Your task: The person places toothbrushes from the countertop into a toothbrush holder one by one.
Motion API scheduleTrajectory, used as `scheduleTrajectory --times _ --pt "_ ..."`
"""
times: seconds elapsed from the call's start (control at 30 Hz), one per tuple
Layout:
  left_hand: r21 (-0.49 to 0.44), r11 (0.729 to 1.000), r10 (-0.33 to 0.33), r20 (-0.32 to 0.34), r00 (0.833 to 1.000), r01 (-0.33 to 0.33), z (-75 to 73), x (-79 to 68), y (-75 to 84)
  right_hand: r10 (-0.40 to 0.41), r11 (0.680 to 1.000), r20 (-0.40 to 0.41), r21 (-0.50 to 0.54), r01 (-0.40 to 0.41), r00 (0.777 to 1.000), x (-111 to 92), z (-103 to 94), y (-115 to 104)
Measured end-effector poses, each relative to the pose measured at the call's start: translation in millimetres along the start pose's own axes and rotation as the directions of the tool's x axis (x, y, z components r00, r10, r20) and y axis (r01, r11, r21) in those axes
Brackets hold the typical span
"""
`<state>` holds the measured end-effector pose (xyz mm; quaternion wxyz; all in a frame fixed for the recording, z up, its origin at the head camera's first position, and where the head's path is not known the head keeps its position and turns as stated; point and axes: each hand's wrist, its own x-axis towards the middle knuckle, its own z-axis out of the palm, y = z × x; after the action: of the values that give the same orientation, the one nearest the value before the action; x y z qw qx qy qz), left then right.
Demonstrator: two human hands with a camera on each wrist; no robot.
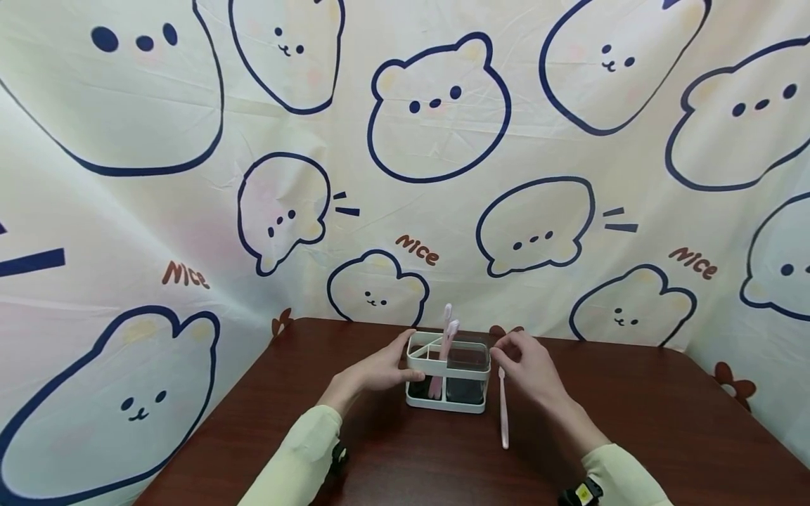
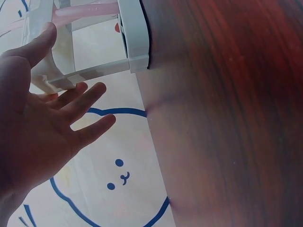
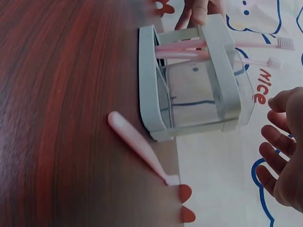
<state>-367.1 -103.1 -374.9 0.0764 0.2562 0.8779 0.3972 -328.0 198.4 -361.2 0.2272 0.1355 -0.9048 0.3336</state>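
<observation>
A white toothbrush holder (image 1: 457,372) with a clear compartment (image 3: 191,90) on its right stands upright on the table. Two pink toothbrushes (image 1: 448,339) lean in it, heads up. My left hand (image 1: 373,369) grips the holder's left side, thumb on the front of the upper rim and fingers behind; the left wrist view shows the thumb (image 2: 43,45) there. Just off the holder's right side, my right hand (image 1: 530,365) hovers with loosely bent fingers and nothing in them. Below it a third pink toothbrush (image 1: 503,414) lies on the table, its head toward the wall.
The dark brown wooden table (image 1: 405,457) reaches back to a pale cloth (image 1: 436,211) printed with bear outlines. This cloth hangs close behind the holder and also at both sides.
</observation>
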Motion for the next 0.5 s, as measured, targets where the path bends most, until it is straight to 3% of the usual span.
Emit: scheduleTrajectory --times 0.5 --pt "0.004 1.000 0.002 -0.001 1.000 -0.002 1.0 0.5 0.2 0.130 0.991 0.155 -0.004 -0.131 0.979 -12.1 0.5 27.1"
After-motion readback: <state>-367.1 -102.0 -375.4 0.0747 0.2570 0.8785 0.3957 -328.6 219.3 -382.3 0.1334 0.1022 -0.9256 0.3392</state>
